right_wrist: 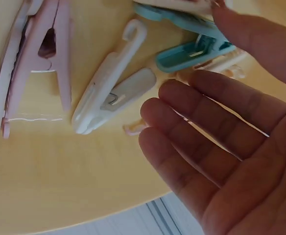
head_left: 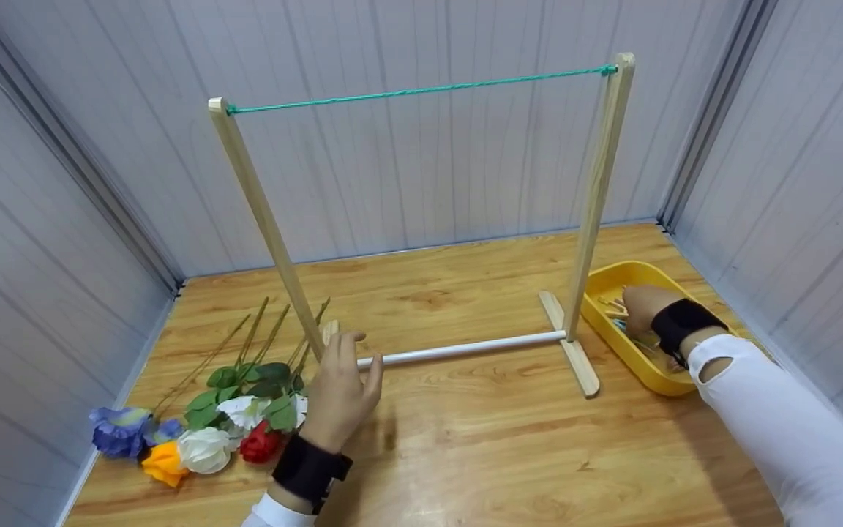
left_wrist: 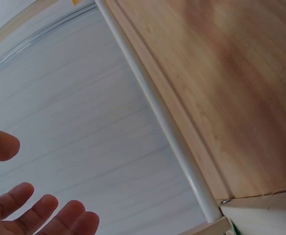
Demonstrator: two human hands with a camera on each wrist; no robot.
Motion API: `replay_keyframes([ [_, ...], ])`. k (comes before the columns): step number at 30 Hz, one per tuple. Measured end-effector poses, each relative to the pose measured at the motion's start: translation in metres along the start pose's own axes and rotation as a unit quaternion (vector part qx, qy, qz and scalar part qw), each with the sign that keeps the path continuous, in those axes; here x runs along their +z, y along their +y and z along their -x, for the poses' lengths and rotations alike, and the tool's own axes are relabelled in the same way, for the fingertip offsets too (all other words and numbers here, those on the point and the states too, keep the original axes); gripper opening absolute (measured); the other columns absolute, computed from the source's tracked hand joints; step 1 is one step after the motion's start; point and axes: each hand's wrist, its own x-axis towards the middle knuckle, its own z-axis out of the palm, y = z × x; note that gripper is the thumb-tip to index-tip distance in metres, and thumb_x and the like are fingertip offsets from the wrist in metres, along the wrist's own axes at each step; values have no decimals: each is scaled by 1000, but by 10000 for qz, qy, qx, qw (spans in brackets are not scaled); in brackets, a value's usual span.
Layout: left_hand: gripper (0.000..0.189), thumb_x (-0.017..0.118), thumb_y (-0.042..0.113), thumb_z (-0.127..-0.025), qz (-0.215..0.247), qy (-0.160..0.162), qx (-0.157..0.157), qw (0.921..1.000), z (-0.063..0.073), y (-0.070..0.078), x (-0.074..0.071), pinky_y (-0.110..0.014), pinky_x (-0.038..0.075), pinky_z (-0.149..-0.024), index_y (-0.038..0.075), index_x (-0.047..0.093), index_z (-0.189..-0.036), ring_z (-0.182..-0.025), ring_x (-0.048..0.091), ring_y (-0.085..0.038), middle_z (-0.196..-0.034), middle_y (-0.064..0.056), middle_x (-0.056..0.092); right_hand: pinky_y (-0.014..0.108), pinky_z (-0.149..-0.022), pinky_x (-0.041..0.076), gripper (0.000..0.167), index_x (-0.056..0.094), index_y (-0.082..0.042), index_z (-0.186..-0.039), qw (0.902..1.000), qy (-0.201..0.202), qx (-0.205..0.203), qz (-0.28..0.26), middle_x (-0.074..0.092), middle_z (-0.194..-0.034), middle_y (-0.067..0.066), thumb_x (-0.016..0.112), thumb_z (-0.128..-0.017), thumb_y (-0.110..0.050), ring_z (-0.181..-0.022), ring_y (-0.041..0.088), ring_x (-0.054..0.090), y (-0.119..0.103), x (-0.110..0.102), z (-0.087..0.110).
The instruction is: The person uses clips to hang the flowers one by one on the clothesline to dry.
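My right hand (head_left: 645, 311) reaches down into a yellow tray (head_left: 623, 359) at the right. In the right wrist view its fingers extend loosely over several plastic clothespins. Among these are a white clothespin (right_wrist: 101, 90), a pink clothespin (right_wrist: 40, 58) and a teal clothespin (right_wrist: 197, 49). The thumb tip is by a pale clip at the upper edge; whether they touch, I cannot tell. My left hand (head_left: 345, 391), fingers spread, hovers by the wooden frame's left post (head_left: 268, 227) and the white rod (head_left: 465, 349), holding nothing.
A green cord (head_left: 421, 91) stretches between the tops of the frame's posts. Artificial flowers lie left of the frame, among them a white rose (head_left: 205, 449), a red rose (head_left: 259, 443) and a purple flower (head_left: 120, 432). Pale panel walls (head_left: 451, 168) enclose the wooden tabletop (head_left: 480, 446).
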Motion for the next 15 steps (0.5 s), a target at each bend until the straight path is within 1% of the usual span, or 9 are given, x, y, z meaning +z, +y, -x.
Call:
replay_keyframes([
  [1,35,74,13,-101,14,-82,-17,10000,1,0,1,-49,62,-89,-5,61,-127,-109,68,-37,-121,-22,65,37,-67,48,19,62,3,-89,10000,-12,6,2,60,-82,11,77,-82,-6,-72,27,54,0,0,-1],
  [4,34,74,12,-101,82,-293,-71,9995,3,0,3,-50,61,-93,-5,61,-127,-112,68,-37,-122,-21,65,36,-66,47,16,61,2,-85,10000,23,-45,-62,61,-80,11,74,-83,-6,-70,26,54,4,3,-4],
  [6,34,74,12,-101,90,-385,-105,9992,4,0,4,-50,61,-92,-4,61,-128,-112,68,-36,-122,-20,65,34,-66,46,14,61,1,-83,9999,52,-46,-96,60,-78,10,73,-82,-7,-69,25,53,8,6,-7],
  [8,34,73,12,-101,79,-452,-113,9989,4,0,5,-50,61,-91,-5,61,-128,-111,68,-36,-122,-20,65,33,-66,46,14,62,2,-84,9999,44,-16,-127,61,-80,11,74,-82,-7,-70,25,54,11,9,-10],
  [9,34,73,12,-101,63,-481,-109,9988,5,0,6,-50,61,-90,-5,61,-128,-110,68,-35,-122,-20,65,34,-66,47,16,64,4,-87,9999,35,23,-148,62,-82,13,74,-81,-7,-70,25,54,12,10,-11],
  [11,34,73,12,-101,25,-536,-110,9985,5,0,7,-49,62,-89,-4,62,-129,-109,68,-35,-123,-19,65,35,-69,50,21,65,8,-93,9999,26,58,-116,69,-95,24,75,-82,-6,-73,26,56,13,13,-12],
  [12,34,73,12,-102,14,-561,-109,9984,6,-1,7,-49,62,-89,-4,61,-129,-109,69,-35,-123,-19,65,36,-70,52,22,65,9,-95,9999,14,86,-121,69,-100,27,75,-83,-6,-74,27,57,12,14,-13],
  [14,35,74,14,-102,-3,-613,-135,9980,6,0,7,-49,62,-89,-4,61,-130,-109,69,-35,-124,-19,65,38,-72,53,19,65,9,-97,9999,-2,116,-85,69,-106,30,74,-88,-7,-75,28,58,10,15,-12],
  [15,35,74,15,-102,-18,-634,-149,9979,6,0,7,-49,62,-89,-3,61,-130,-109,69,-35,-125,-19,65,39,-73,53,18,65,8,-96,9999,14,111,-56,69,-106,29,73,-90,-7,-75,28,58,10,15,-12],
])
